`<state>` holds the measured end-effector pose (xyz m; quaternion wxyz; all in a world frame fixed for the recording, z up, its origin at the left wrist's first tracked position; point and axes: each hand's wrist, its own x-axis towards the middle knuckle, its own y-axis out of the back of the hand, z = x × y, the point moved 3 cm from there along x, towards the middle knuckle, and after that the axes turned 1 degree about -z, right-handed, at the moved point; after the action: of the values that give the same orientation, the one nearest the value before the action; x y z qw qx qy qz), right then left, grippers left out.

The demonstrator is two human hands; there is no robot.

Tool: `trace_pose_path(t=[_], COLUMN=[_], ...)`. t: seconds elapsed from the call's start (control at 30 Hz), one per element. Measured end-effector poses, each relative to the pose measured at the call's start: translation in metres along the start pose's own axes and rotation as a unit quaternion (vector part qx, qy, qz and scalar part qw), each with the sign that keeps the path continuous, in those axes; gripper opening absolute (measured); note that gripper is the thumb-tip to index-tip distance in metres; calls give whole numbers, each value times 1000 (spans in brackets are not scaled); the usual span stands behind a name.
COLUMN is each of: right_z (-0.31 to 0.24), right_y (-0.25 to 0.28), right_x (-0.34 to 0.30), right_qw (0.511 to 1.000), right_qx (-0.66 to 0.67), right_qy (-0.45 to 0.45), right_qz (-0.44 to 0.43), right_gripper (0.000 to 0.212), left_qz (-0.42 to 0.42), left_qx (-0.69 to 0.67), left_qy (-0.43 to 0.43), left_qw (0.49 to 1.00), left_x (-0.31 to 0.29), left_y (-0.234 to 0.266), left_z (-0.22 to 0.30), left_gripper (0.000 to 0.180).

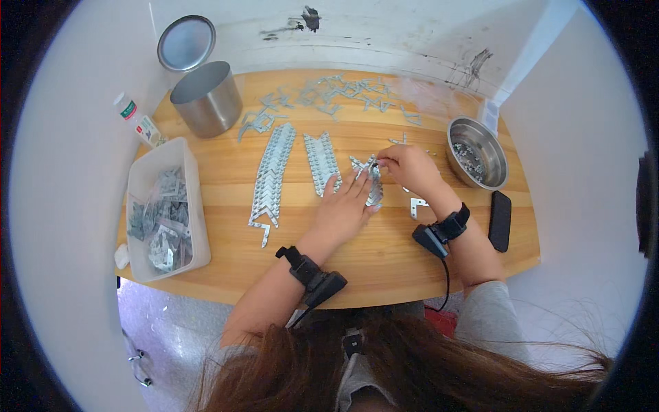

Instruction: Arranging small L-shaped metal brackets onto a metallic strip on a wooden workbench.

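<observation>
My left hand [343, 209] lies with its fingers stretched out, the tips pressing on a short row of nested L-shaped metal corner brackets [375, 195]. At the far end of that row, the thumb and fingertips of my right hand [412, 168] are pinched together. Whatever sits between them is too small and hidden to name. Left of this row stand two more rows of brackets, a medium one [320, 154] beside my left fingers and a longer one [273, 168] further left. A single bracket [417, 207] rests below my right wrist.
Loose brackets [343, 88] are strewn along the back. A steel bowl [495, 154] with small metal parts and a black phone-like slab [500, 221] are at right. On the left are a plastic bin [203, 240] of bagged parts, a steel canister [213, 103], its lid [186, 43] and a white bottle [141, 123].
</observation>
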<state>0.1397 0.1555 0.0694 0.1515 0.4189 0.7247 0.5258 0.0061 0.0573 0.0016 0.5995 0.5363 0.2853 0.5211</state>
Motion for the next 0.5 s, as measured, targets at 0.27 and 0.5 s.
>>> trace_pose_path(t=[0.27, 0.5], right_z=[-6, -12], right_y=[1, -4], right_x=[5, 23], right_qw=[996, 969], right_qx=[-81, -228], right_qy=[39, 30], right_qz=[-18, -95], right_gripper=[13, 28], left_qz=[56, 34], left_qx=[32, 27], left_qy=[-8, 3], left_qw=[998, 999], left_x=[1, 3], left_y=[-4, -4], left_z=[1, 2], left_gripper=[56, 57])
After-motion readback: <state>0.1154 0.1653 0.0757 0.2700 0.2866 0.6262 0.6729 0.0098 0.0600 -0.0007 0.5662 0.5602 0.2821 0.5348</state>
